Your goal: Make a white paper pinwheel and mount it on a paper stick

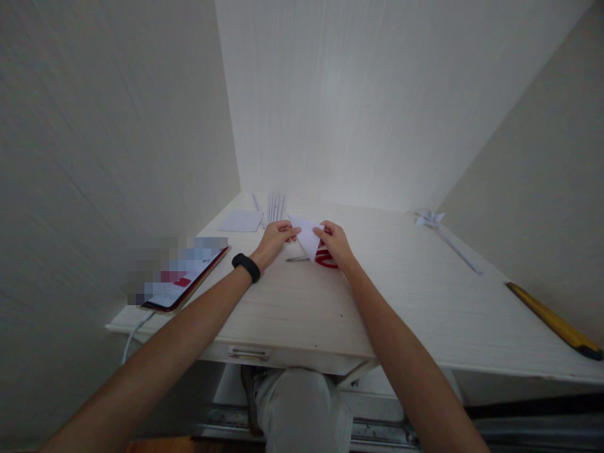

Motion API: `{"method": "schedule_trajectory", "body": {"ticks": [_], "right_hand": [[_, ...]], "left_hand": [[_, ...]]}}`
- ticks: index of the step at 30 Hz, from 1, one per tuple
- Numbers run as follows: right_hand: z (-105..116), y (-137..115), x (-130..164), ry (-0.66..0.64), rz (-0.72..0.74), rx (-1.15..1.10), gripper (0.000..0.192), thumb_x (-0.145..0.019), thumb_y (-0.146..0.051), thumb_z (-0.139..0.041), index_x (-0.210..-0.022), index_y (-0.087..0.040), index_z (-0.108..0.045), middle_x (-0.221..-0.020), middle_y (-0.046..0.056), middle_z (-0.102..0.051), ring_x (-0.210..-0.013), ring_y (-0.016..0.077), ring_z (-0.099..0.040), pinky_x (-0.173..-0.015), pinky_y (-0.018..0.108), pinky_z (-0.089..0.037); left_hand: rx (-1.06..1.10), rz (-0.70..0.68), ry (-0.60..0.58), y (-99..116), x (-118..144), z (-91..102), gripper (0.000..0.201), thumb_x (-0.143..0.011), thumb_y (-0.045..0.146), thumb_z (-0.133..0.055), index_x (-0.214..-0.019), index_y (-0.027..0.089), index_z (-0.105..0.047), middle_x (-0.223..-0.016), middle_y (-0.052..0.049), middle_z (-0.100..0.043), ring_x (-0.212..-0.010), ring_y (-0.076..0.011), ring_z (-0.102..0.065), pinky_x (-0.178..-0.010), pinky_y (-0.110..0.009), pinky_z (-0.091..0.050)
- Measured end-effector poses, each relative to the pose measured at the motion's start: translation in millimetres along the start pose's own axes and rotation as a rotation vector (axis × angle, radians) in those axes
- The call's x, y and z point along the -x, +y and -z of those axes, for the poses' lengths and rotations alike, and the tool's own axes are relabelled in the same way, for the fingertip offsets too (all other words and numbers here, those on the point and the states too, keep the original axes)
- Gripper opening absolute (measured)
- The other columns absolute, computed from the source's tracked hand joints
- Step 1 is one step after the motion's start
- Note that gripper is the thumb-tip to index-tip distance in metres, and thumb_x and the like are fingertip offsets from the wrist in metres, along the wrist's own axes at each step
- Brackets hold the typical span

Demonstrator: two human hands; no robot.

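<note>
A small folded piece of white paper [307,238], roughly triangular with one point toward me, is held up just above the desk. My left hand [278,238] pinches its left edge between thumb and fingers. On the opposite edge, my right hand [336,242] grips it the same way. Behind and below the paper lies a pair of scissors with red handles [326,258]; its blade pokes out to the left, and the rest is partly hidden by the paper and my right hand.
A phone [189,277] with a cable leans at the left. White sheets [241,221] and several thin paper sticks [277,206] lie at the back left. A paper pinwheel on a stick [455,242] and a yellow utility knife [552,318] lie at the right. Walls enclose the white desk [292,308].
</note>
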State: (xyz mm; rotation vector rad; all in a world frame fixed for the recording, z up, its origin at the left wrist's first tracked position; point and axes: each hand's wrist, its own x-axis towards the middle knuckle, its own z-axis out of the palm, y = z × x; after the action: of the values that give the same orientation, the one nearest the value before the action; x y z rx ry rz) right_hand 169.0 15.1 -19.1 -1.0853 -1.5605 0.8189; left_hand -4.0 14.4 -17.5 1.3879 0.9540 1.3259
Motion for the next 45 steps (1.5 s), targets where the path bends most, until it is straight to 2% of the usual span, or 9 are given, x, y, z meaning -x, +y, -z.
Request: {"method": "schedule_trajectory", "body": {"ticks": [4, 9, 16, 21, 26, 30, 39, 42, 45], "right_hand": [[0.3, 0.7, -0.7, -0.011, 0.007, 0.016, 0.024, -0.070, -0.042, -0.057, -0.068, -0.019, -0.052, -0.058, -0.004, -0.049, -0.052, 0.0098, -0.047, -0.048, 0.021, -0.038], [-0.5, 0.2, -0.8, -0.023, 0.004, 0.018, 0.023, -0.071, -0.041, -0.057, -0.070, -0.019, -0.053, -0.057, -0.004, -0.049, -0.051, 0.0096, -0.047, -0.048, 0.021, -0.039], [-1.4, -3.6, 2.5, -0.037, 0.011, 0.002, 0.021, -0.071, -0.039, -0.058, -0.068, -0.018, -0.053, -0.057, -0.004, -0.049, -0.051, 0.0092, -0.048, -0.048, 0.021, -0.040], [-7.5, -15.8, 9.7, -0.079, -0.032, -0.053, 0.022, -0.070, -0.041, -0.056, -0.071, -0.019, -0.051, -0.053, -0.005, -0.048, -0.045, 0.0084, -0.046, -0.042, 0.020, -0.036], [-4.9, -39.6, 24.2, -0.040, -0.008, -0.027, 0.022, -0.069, -0.040, -0.057, -0.070, -0.019, -0.051, -0.053, -0.005, -0.049, -0.045, 0.0088, -0.046, -0.043, 0.020, -0.036], [1.8, -61.0, 48.9, -0.061, 0.030, 0.026, 0.022, -0.071, -0.040, -0.057, -0.070, -0.019, -0.053, -0.053, -0.004, -0.048, -0.047, 0.0096, -0.045, -0.044, 0.021, -0.034], [-2.7, -94.0, 114.1, -0.106, 0.179, 0.162, 0.018, -0.076, -0.034, -0.059, -0.071, -0.017, -0.058, -0.058, -0.003, -0.052, -0.054, 0.0107, -0.049, -0.052, 0.024, -0.037], [-7.4, -95.0, 125.5, -0.110, 0.187, 0.130, 0.016, -0.076, -0.030, -0.063, -0.069, -0.016, -0.059, -0.058, -0.003, -0.053, -0.053, 0.0090, -0.049, -0.052, 0.024, -0.038], [-5.2, -90.8, 125.8, -0.061, 0.125, 0.065, 0.018, -0.076, -0.030, -0.065, -0.070, -0.014, -0.060, -0.057, -0.002, -0.055, -0.050, 0.0059, -0.049, -0.052, 0.025, -0.040]], "left_hand": [[-0.020, -0.024, 0.032, 1.6, 0.8, 0.3, 0.026, -0.065, 0.039, -0.070, -0.063, 0.016, -0.057, -0.061, -0.001, -0.059, -0.060, -0.0118, -0.054, -0.058, -0.024, -0.037], [-0.074, -0.069, 0.100, 5.8, 1.8, -0.2, 0.027, -0.062, 0.038, -0.071, -0.058, 0.017, -0.054, -0.056, 0.000, -0.057, -0.055, -0.0111, -0.050, -0.056, -0.025, -0.036], [-0.099, -0.082, 0.085, 8.6, 1.1, 3.3, 0.030, -0.065, 0.044, -0.069, -0.060, 0.016, -0.057, -0.059, -0.002, -0.059, -0.059, -0.0130, -0.054, -0.056, -0.025, -0.039], [-0.176, -0.167, 0.160, 19.7, 0.6, 9.5, 0.031, -0.066, 0.043, -0.068, -0.056, 0.017, -0.055, -0.052, 0.001, -0.052, -0.053, -0.0115, -0.048, -0.055, -0.025, -0.038], [-0.167, -0.173, 0.070, 36.8, 13.0, 9.4, 0.029, -0.069, 0.044, -0.066, -0.065, 0.016, -0.060, -0.062, -0.002, -0.059, -0.060, -0.0128, -0.054, -0.057, -0.025, -0.040], [-0.060, -0.140, 0.061, 49.8, 43.0, 6.8, 0.027, -0.069, 0.042, -0.067, -0.074, 0.016, -0.062, -0.069, -0.003, -0.062, -0.064, -0.0133, -0.057, -0.058, -0.024, -0.041], [-0.007, -0.149, 0.109, 70.0, 138.2, 4.7, 0.031, -0.073, 0.045, -0.065, -0.068, 0.015, -0.059, -0.063, 0.000, -0.056, -0.060, -0.0105, -0.053, -0.057, -0.022, -0.042], [0.074, -0.113, 0.142, 64.6, 178.8, 3.6, 0.031, -0.079, 0.043, -0.059, -0.095, 0.017, -0.063, -0.085, -0.004, -0.065, -0.071, -0.0123, -0.061, -0.058, -0.021, -0.042], [0.073, -0.063, 0.145, 56.5, 238.4, -1.9, 0.039, -0.083, 0.042, -0.056, -0.116, 0.021, -0.056, -0.099, -0.007, -0.067, -0.077, -0.0137, -0.063, -0.062, -0.023, -0.045]]}}
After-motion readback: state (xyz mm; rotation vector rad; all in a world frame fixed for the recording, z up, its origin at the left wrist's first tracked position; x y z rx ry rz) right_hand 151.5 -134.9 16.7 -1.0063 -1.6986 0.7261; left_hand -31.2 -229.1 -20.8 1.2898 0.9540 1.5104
